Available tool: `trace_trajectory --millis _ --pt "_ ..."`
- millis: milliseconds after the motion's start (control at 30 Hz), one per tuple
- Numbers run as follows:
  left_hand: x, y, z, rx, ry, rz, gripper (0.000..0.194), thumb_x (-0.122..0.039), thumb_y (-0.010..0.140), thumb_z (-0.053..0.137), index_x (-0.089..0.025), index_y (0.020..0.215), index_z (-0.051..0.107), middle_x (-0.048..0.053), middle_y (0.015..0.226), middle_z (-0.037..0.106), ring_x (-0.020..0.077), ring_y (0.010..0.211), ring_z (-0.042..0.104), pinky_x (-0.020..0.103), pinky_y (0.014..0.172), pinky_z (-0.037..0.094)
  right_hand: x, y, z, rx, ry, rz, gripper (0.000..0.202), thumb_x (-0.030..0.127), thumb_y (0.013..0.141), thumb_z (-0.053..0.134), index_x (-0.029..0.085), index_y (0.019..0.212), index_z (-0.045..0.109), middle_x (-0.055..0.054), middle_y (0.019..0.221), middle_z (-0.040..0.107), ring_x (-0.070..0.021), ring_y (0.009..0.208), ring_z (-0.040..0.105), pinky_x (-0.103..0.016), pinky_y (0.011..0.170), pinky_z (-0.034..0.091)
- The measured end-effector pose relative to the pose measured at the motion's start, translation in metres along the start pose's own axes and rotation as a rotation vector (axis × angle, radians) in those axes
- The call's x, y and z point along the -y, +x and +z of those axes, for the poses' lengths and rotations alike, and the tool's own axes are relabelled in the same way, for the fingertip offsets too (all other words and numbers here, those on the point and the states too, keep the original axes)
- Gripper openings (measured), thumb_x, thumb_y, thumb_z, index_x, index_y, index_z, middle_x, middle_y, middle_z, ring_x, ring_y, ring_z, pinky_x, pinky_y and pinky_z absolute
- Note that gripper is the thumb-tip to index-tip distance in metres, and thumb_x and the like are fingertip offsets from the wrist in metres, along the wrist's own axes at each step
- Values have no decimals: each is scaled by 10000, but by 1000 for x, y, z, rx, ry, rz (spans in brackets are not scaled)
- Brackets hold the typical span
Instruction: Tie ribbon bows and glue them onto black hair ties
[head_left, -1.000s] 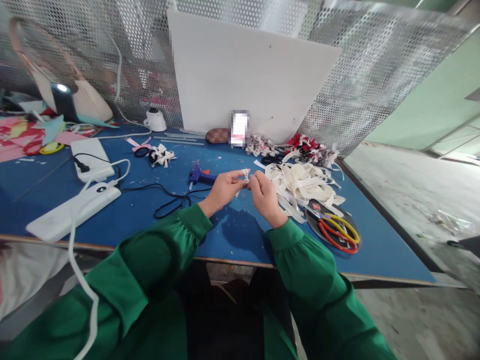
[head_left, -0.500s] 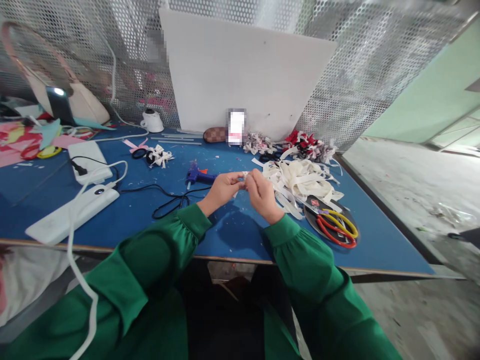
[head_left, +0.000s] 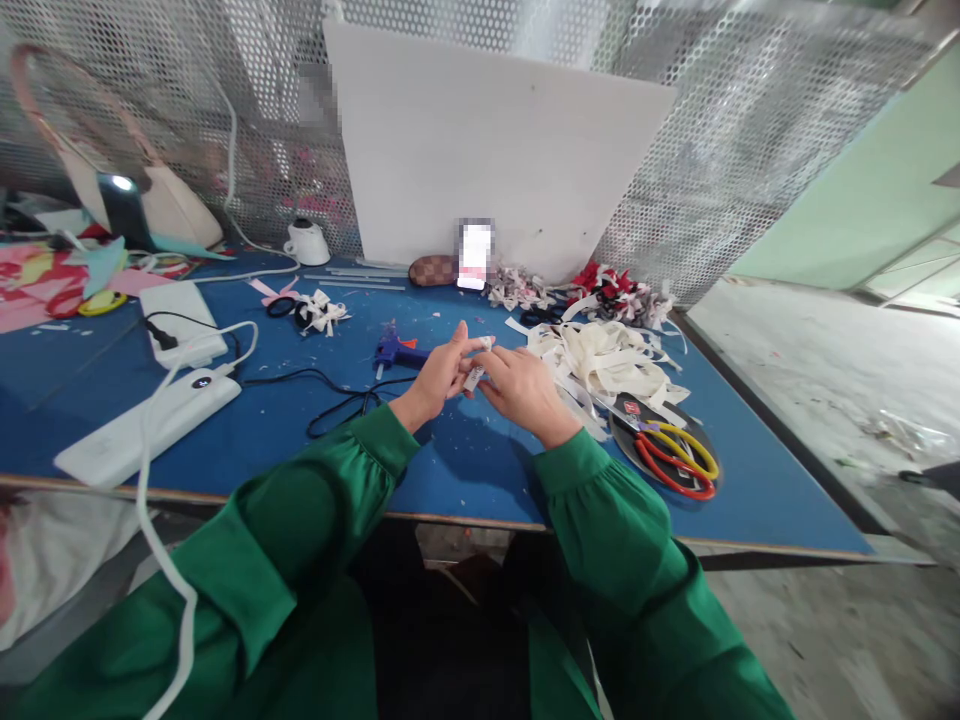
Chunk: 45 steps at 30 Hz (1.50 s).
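A small white ribbon piece with faint print is between my two hands, above the blue table. My left hand has its fingers around one side of it, thumb raised. From the right, the fingers of my right hand are closed on the same piece. Just left of my left hand lies a blue glue gun with an orange trigger. A heap of cream ribbon strips sits to the right of my right hand.
Red and yellow-handled scissors lie on a dark round plate at the right. A white power strip and its cable are at the left. A lit phone leans on the white board behind my hands.
My left thumb has lifted and my right hand has turned flatter, with its fingers lower. More of the white ribbon piece now shows between my hands.
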<state>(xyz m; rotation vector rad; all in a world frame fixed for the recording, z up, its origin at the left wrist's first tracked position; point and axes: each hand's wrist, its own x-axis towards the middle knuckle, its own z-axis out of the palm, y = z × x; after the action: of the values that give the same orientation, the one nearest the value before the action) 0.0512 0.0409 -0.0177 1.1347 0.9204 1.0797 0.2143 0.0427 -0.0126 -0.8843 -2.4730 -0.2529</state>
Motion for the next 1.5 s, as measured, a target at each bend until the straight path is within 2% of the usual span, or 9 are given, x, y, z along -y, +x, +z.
trace_trajectory --millis 133,233,333,433,633,900,1100,1200,1500 --pt "4 -1 5 22 47 8 923 -858 830 350 -76 1138 733 -75 366 346 66 286 275 255 432 428 2 0 7 -30 59 28 232 183 970 415 191 834 602 -86 842 664 -197 709 534 -341 683 326" --pt "7 -2 8 -6 117 61 882 -859 811 399 -69 959 762 -73 349 322 70 293 286 269 435 442 2 0 9 -130 368 241 185 241 948 487 212 787 574 -43 781 644 -178 702 542 -311 663 350" --pt "9 -3 10 -44 136 89 801 -816 827 459 -80 928 758 6 444 530 82 343 398 257 435 435 0 1 9 -272 736 536 243 339 921 559 228 707 528 18 633 548 -146 599 484 -284 599 345" --pt "10 -3 12 -92 136 128 621 -696 847 579 -108 913 766 74 632 689 104 447 526 237 444 433 -1 3 12 -373 987 667 315 414 870 633 228 652 503 45 567 471 -124 548 413 -274 561 322" --pt "12 -1 14 -202 169 156 348 -449 837 665 -126 745 757 35 586 651 113 508 563 213 450 427 5 6 22 -485 1230 721 335 446 860 649 230 666 483 64 546 407 -110 526 374 -269 555 316" --pt "11 3 13 -235 113 96 236 -337 776 660 -140 663 725 8 536 618 106 483 534 214 431 413 16 0 14 -516 943 508 281 359 893 616 213 682 500 47 629 475 -115 622 420 -262 615 351" --pt "7 0 22 -257 104 81 267 -355 787 653 -139 658 740 23 574 654 90 470 498 216 425 398 10 8 14 -651 1316 707 325 403 818 678 215 658 467 69 574 414 -86 523 348 -248 536 312" --pt "9 -2 24 -293 135 125 259 -350 793 653 -137 690 758 30 584 672 103 494 522 215 430 396 11 12 13 -645 1491 794 384 432 763 742 218 643 447 95 517 315 -71 473 286 -236 491 293" --pt "22 -3 23 -288 284 322 331 -405 871 599 -141 841 795 24 636 720 111 498 494 227 480 411 5 12 15 -613 1643 939 405 430 757 773 218 640 449 112 478 262 -54 408 249 -207 388 267"
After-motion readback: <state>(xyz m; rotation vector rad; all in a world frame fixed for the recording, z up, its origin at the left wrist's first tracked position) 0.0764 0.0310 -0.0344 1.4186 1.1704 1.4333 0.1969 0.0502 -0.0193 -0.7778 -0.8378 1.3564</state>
